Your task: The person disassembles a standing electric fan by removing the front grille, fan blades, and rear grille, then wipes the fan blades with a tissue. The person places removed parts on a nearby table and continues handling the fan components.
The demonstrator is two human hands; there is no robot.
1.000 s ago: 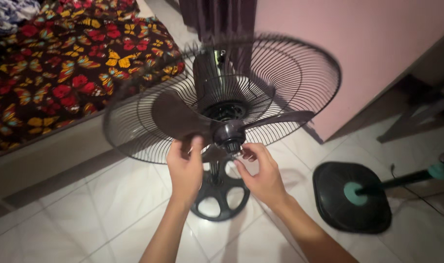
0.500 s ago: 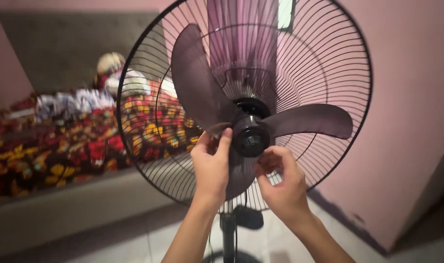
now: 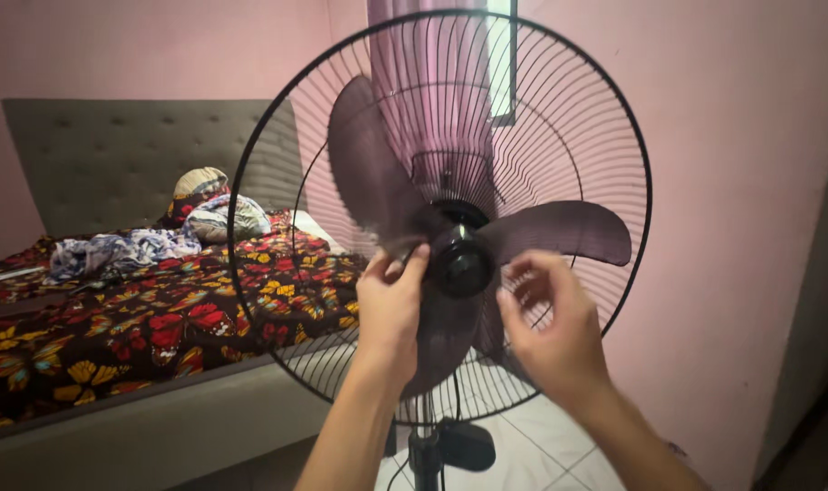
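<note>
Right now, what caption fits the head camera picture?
Left hand touches a fan blade; right hand near the hub.

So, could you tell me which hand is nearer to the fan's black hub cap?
Left. The left hand has its fingertips at the hub cap's left edge; the right hand sits off to its lower right, apart.

No packages, labels, signs or screens show anywhere in this view of the room.
</note>
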